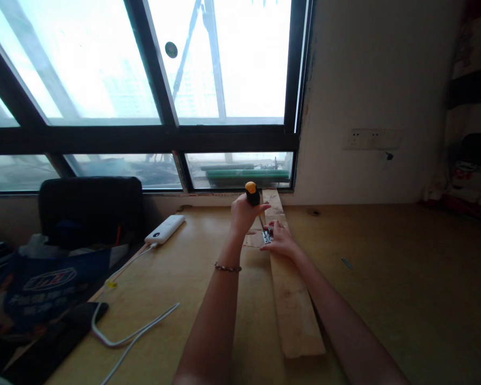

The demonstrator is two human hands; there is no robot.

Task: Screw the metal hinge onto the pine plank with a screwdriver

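Observation:
My left hand (242, 214) is closed around a screwdriver (252, 193) with a yellow and black handle. Its shaft points down to a small metal hinge (267, 236) lying on a long wooden board (294, 305). With thumb and fingers on either side, my right hand (281, 239) grips the hinge against the board. Whether a screw sits under the screwdriver tip is too small to tell. A flat piece of brown material (253, 238) shows beside the board, left of the hinge.
Several screws (347, 262) lie on the wooden table (369, 315) to the right. At the left edge are a white power bank (165, 230) and its white cable (134, 339). A black chair (91, 208) and a blue bag (52, 286) stand farther left. A window rises behind.

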